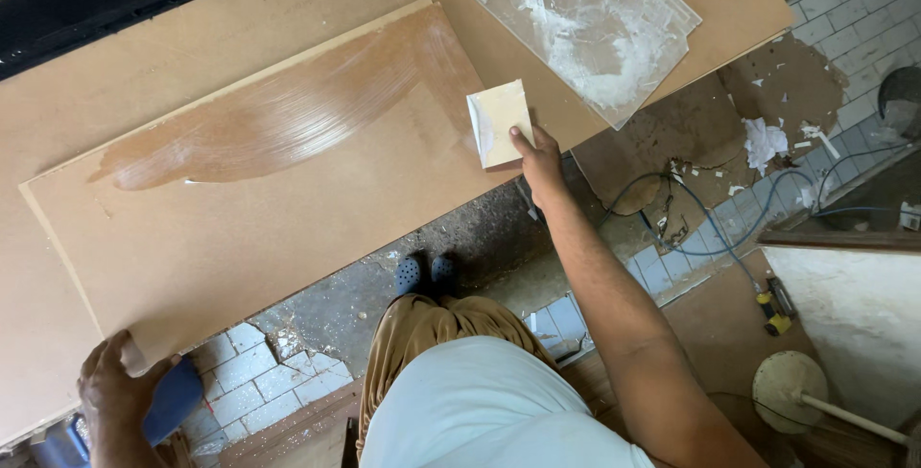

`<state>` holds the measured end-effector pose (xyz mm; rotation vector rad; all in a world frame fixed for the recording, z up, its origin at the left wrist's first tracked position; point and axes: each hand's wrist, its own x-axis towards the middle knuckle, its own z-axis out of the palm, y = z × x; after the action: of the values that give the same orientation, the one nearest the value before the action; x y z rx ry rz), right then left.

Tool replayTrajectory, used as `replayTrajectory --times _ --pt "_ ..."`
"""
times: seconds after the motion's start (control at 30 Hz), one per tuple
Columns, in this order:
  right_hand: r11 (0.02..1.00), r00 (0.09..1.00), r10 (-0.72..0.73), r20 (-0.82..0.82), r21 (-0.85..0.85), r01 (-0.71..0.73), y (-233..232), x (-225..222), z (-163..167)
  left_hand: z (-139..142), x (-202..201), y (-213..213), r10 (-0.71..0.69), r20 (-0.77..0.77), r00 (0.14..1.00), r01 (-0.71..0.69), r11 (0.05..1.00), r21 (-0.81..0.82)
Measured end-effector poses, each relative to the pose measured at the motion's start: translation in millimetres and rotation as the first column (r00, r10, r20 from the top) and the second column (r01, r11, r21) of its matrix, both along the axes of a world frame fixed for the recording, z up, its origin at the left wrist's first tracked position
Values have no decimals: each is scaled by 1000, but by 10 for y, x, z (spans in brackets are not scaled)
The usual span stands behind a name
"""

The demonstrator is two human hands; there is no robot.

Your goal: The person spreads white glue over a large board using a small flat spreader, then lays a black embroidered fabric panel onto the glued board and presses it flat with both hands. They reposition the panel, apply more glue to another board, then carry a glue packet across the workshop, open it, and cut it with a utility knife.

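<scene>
A long brown fibreboard panel (288, 209) lies on a larger brown board (192, 56). A wet whitish glue smear (288, 113) runs across the panel's upper half. My right hand (539, 166) holds a small pale square spreader (499, 123) at the panel's right end, next to the smear. My left hand (115, 396) rests on the panel's near left corner, touching a blue object (175, 396).
A clear square sheet (595, 22) smeared with white glue lies at the top right. Below are my legs and dark sandals (424, 274), broken tiled floor, blue cables (729, 228), a yellow tool (772, 310), paper scraps, a white box (854, 315) and a round white lid (789, 391).
</scene>
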<state>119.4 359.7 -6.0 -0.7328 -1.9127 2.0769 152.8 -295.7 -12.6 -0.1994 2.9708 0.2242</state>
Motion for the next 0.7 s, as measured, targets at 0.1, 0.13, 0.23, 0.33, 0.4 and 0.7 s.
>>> replayTrajectory --times 0.1,0.13,0.23,0.33,0.4,0.7 --pt "1000 1000 11 26 14 -11 36 37 -7 15 -19 64 1 -24 1000 0 1000 25" --pt "1000 999 10 32 6 -10 52 63 -7 7 -35 73 0 -13 1000 0 1000 9" --pt "1000 998 6 60 -6 -6 100 126 -32 -37 -71 53 100 63 993 -102 995 20" --pt "652 977 103 186 729 -207 47 191 -146 -106 -96 1 83 112 990 -81 997 -18" --pt "302 978 168 126 938 -173 -121 325 -263 -142 -107 -27 70 135 988 -64 997 -53" --pt "55 878 462 128 984 -172 -623 1089 -411 -185 -196 -98 128 163 978 -118 990 -75"
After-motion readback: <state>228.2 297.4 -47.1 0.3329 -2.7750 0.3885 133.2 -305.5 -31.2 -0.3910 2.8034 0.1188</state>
